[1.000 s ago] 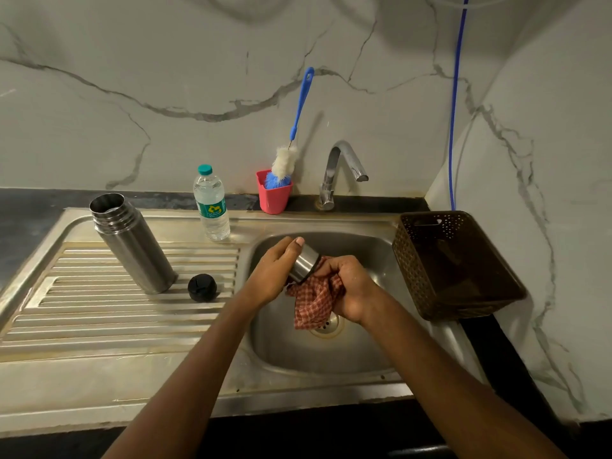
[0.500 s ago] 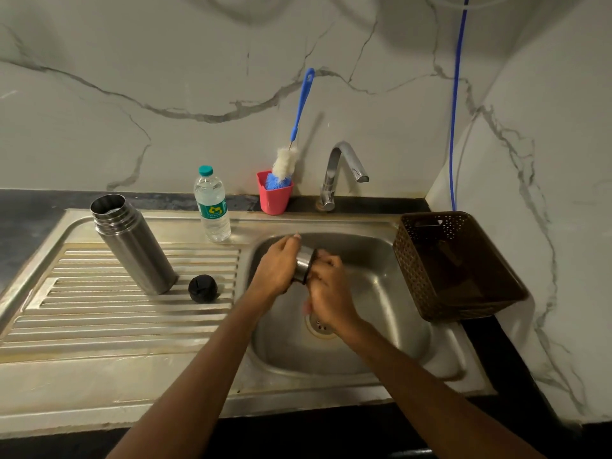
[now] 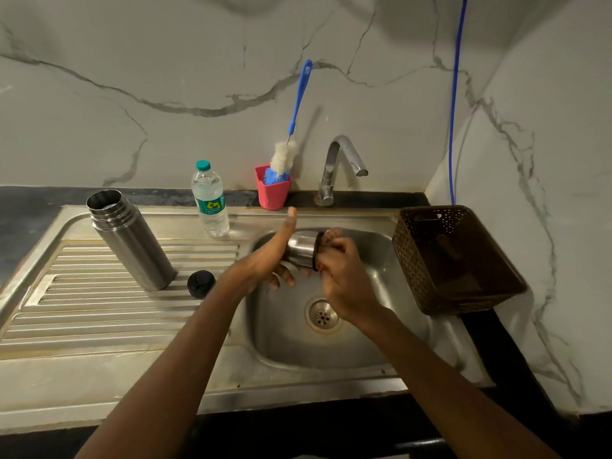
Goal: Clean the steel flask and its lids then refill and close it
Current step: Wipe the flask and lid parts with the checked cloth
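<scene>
1. Through the head camera I see the left hand (image 3: 265,265) cradling a rounded steel cup lid (image 3: 302,248) from below, fingers curled under it and thumb pointing up.
2. The right hand (image 3: 342,276) meets the lid at its dark-rimmed mouth, fingers curled round that rim (whether anything is tucked inside, I cannot tell).
3. Together they hold the lid in the air over the back of the stainless steel sink basin (image 3: 364,346), beyond the round drain (image 3: 323,315).
4. The tall cylindrical steel flask (image 3: 132,241) stands open-mouthed on the ribbed steel drainboard (image 3: 82,313), left of the basin.
5. A small round black inner lid (image 3: 200,283) lies on the drainboard just beside the flask's base, apart from both hands.
6. A clear plastic water bottle with a teal cap (image 3: 210,202) stands on the sink's back ledge, between the flask and a pink plastic cup (image 3: 273,193) that holds a blue-handled bottle brush (image 3: 299,94) with white bristles.
7. A chrome tap (image 3: 337,167) rises behind the basin.
8. A brown perforated plastic basket (image 3: 457,260) sits at the basin's right edge.
9. The dark bench (image 3: 29,207) shows behind the drainboard.
</scene>
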